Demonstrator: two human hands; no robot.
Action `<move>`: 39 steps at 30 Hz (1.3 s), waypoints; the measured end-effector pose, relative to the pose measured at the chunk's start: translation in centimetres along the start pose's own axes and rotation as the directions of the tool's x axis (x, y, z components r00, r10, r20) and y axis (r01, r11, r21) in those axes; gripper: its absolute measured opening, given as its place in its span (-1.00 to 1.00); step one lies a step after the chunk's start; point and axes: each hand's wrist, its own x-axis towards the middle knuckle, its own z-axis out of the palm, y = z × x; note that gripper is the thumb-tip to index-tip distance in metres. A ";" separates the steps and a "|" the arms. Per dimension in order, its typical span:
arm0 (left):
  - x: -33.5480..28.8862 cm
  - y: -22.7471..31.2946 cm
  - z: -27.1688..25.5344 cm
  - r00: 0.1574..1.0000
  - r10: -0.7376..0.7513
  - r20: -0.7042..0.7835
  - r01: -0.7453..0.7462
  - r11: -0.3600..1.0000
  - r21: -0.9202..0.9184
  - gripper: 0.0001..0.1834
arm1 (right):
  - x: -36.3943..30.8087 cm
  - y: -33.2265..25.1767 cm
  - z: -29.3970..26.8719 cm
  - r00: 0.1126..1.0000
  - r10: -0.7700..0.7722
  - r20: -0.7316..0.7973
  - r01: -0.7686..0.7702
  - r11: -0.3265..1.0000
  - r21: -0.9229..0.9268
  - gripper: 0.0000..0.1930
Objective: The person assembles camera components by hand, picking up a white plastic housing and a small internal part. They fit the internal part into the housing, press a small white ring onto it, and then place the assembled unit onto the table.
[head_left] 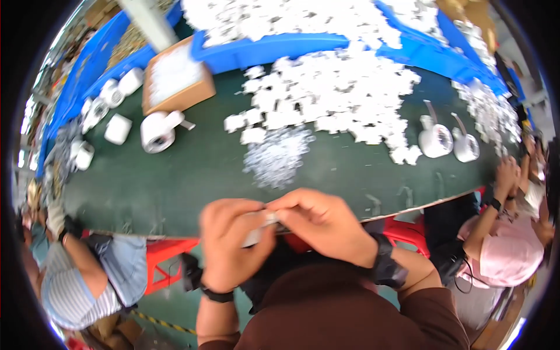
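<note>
Blur is leaving any markings on the small white piece (253, 237) unreadable. Its visible part is slanting from lower left toward upper right, though fingers are hiding too much to tell which end is leading. The left hand (234, 240) is gripping it, fingers curling around, while the right hand (324, 224) is pinching its upper end, both meeting by the near edge of the green table (201, 178).
</note>
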 end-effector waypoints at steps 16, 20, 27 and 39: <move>-0.6 0.9 0.1 0.972 -0.135 -0.192 0.181 0.953 0.244 -0.29 | -6.2 -6.5 -19.9 0.519 -0.664 -0.538 -0.381 0.384 -0.841 -0.47; -1.1 2.5 0.8 0.982 -0.181 -0.059 0.171 0.976 -0.136 -0.50 | -5.6 -5.8 -11.2 0.732 -0.555 -0.396 0.053 0.626 -0.778 -0.33; -0.5 5.1 3.5 0.985 -0.173 0.012 0.166 0.921 -0.353 -0.37 | -2.3 -0.1 -2.2 0.840 -0.535 0.091 0.449 0.591 -0.670 -0.26; -0.5 3.2 2.7 0.978 -0.165 -0.127 0.158 0.985 -0.063 -0.58 | 0.3 -2.6 -0.6 0.989 -0.136 0.057 0.141 0.986 -0.087 -0.73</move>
